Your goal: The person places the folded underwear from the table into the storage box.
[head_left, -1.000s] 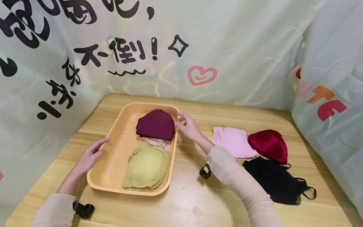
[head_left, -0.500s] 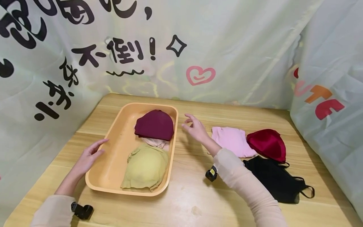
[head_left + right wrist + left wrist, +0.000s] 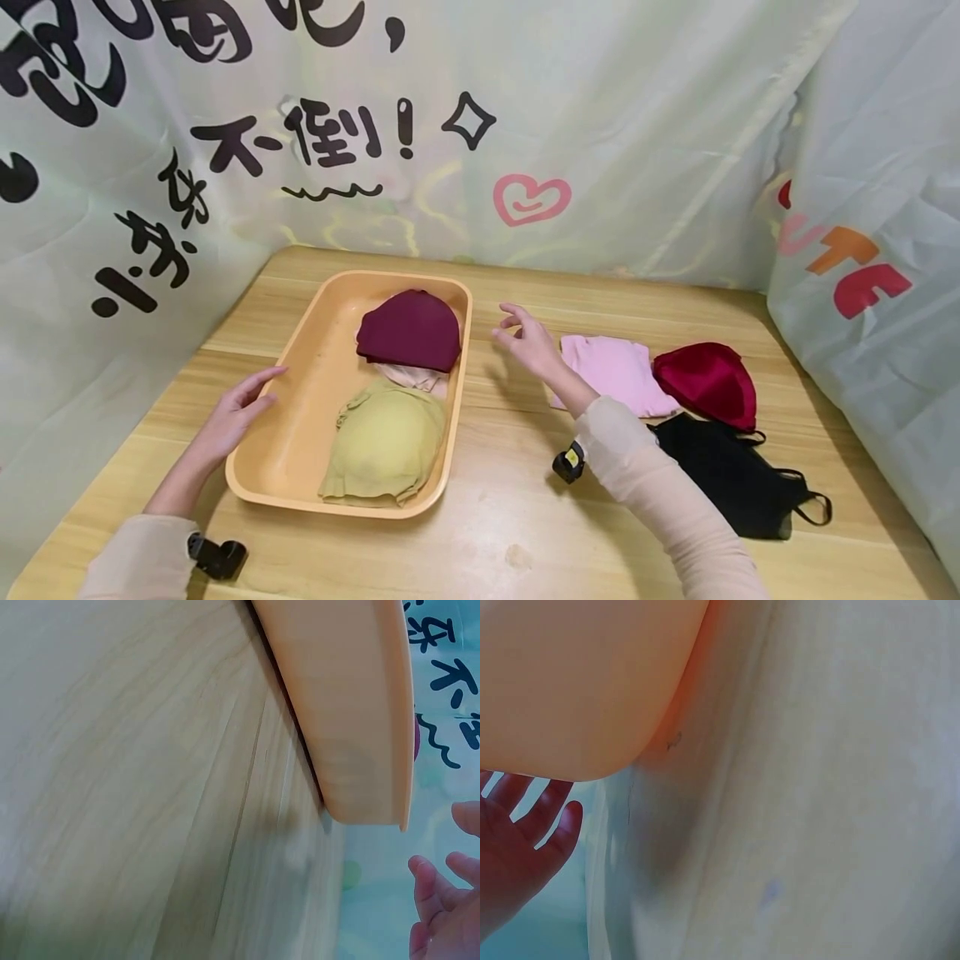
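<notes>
An orange plastic tub (image 3: pixel 296 417) stands on the left half of the table. Inside, along its right wall, lie a folded maroon bra (image 3: pixel 411 332), a pale pink garment (image 3: pixel 411 376) mostly hidden under it, and an olive-yellow bra (image 3: pixel 386 442). My left hand (image 3: pixel 238 412) rests its fingertips at the tub's left rim, fingers loosely extended; the left wrist view shows the fingers behind the tub wall (image 3: pixel 570 690). My right hand (image 3: pixel 531 343) hovers right of the tub, apart from it, fingers loosely bent and holding nothing. In the right wrist view this hand (image 3: pixel 450 907) hangs beyond the tub's end.
Right of my right arm lie a folded light pink garment (image 3: pixel 611 375), a dark red bra (image 3: pixel 708 383) and a black strappy top (image 3: pixel 727 475). The wooden table (image 3: pixel 510 533) ends at a printed cloth backdrop (image 3: pixel 637 167) behind and at both sides.
My right hand has left the tub's right rim and moved right, away from it. The left hand has stayed at the left rim.
</notes>
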### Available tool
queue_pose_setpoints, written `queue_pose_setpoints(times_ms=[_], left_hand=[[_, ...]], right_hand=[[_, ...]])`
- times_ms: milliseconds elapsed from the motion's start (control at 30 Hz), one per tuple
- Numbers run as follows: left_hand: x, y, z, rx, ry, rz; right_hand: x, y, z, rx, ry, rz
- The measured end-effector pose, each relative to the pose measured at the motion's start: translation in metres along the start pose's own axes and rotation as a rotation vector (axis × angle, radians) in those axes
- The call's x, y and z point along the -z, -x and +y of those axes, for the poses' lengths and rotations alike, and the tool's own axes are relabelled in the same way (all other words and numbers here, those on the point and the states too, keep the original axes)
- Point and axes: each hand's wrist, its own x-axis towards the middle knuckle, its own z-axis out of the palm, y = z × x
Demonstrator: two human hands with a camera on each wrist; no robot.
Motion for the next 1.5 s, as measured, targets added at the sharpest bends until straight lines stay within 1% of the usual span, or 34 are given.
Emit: queue_pose_setpoints(times_ms=[200, 433, 667, 900, 1000, 1033, 1133, 1233, 1300, 1500], left_hand=[[-0.001, -0.001, -0.002, -0.011, 0.019, -0.002], [-0.002, 0.000, 0.000, 0.009, 0.007, -0.005], [-0.002, 0.000, 0.003, 0.029, -0.011, -0.004], [-0.002, -0.001, 0.004, 0.044, -0.015, -0.013], [-0.002, -0.001, 0.004, 0.046, -0.006, -0.017], [-0.002, -0.002, 0.004, 0.045, -0.004, -0.019], [-0.002, -0.002, 0.004, 0.045, -0.003, -0.020], [-0.002, -0.002, 0.005, 0.049, -0.010, -0.020], [-0.002, -0.002, 0.006, 0.049, -0.012, -0.018], [-0.001, -0.001, 0.005, 0.042, -0.021, -0.018]], right_hand=[[0.007, 0.002, 0.004, -0.015, -0.014, -0.007], [0.012, 0.004, 0.009, -0.028, -0.018, -0.003], [0.014, 0.006, 0.012, -0.017, -0.006, 0.005], [0.019, 0.007, 0.017, -0.036, -0.005, 0.011], [0.022, 0.008, 0.022, -0.034, -0.024, 0.012], [0.022, 0.008, 0.026, -0.015, -0.032, 0.022], [0.026, 0.009, 0.030, 0.002, -0.034, 0.024], [0.029, 0.011, 0.029, -0.015, -0.021, 0.027], [0.032, 0.012, 0.026, -0.054, -0.006, 0.018], [0.039, 0.016, 0.025, -0.062, -0.030, 0.024]])
